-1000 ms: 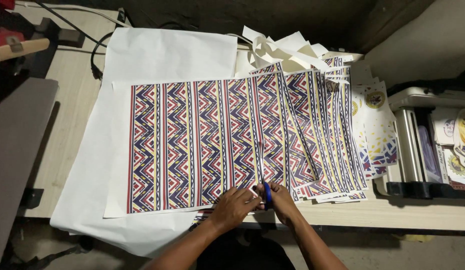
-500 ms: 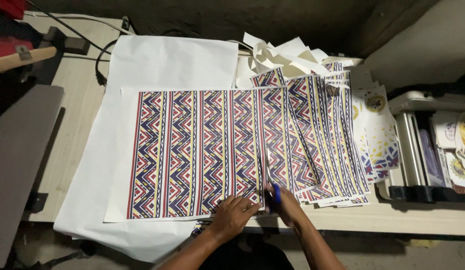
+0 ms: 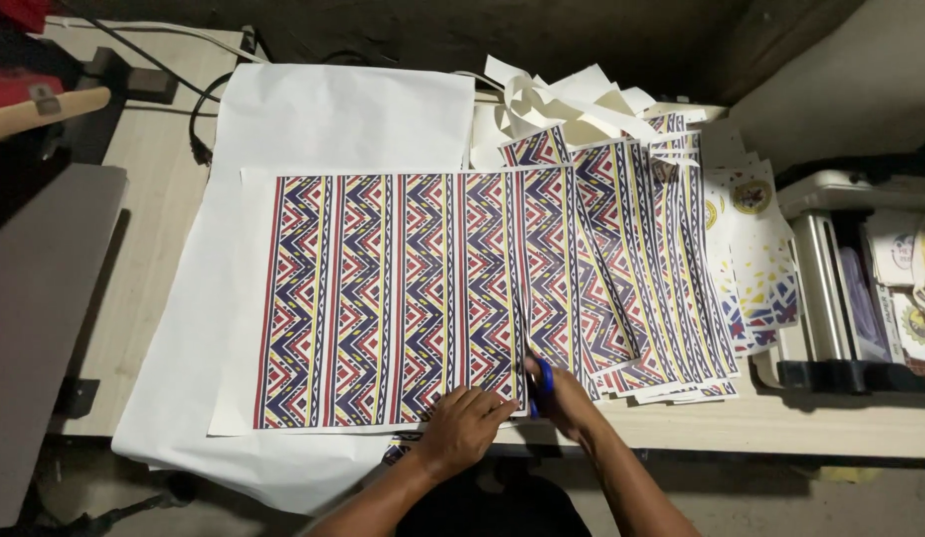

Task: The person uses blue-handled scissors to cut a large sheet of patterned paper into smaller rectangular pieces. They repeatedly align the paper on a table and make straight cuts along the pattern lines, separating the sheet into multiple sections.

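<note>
Your left hand (image 3: 462, 423) presses flat on the zigzag-patterned red, blue and yellow paper sheet (image 3: 393, 298), steadying it. Your right hand (image 3: 567, 398) grips blue-handled scissors (image 3: 542, 383) at the sheet's near edge.

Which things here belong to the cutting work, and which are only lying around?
In use:
- patterned sheet, pressed down by the left hand
- blue-handled scissors in the right hand, cutting at the sheet's near edge
- cut strips piled to the right

Lying about:
- white paper scraps
- black cable
- grey machine
</note>
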